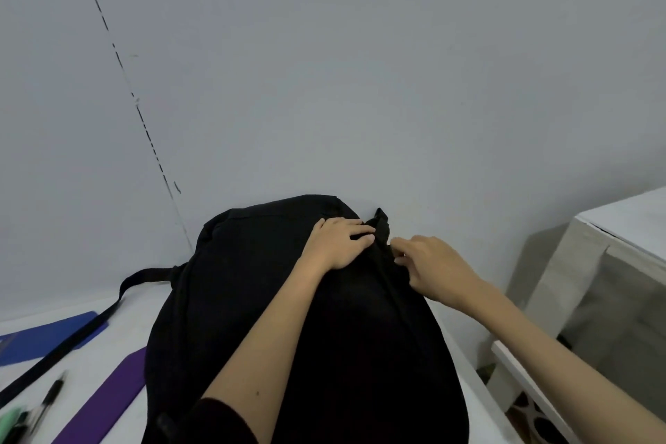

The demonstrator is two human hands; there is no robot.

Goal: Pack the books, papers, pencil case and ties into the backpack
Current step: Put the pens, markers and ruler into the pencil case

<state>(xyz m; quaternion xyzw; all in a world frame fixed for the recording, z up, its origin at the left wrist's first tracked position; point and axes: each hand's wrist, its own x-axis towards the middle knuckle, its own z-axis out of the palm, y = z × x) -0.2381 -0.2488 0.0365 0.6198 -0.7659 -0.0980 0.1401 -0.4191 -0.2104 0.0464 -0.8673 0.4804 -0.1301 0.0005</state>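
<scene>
A black backpack [252,299] stands on the white table against the wall. My left hand [337,245] lies on its top, fingers gripping the fabric beside the black top handle [381,223]. My right hand [432,268] pinches something small on the backpack's upper right edge, just below that handle; what it holds is hidden by the fingers. A blue book [43,337] and a purple flat item [104,404] lie on the table at the left. A black pen [50,398] lies near them.
A black backpack strap [72,341] trails across the blue book toward the lower left. A green object [10,420] sits blurred at the bottom-left corner. A white side table [620,227] stands to the right, with a gap between it and my table.
</scene>
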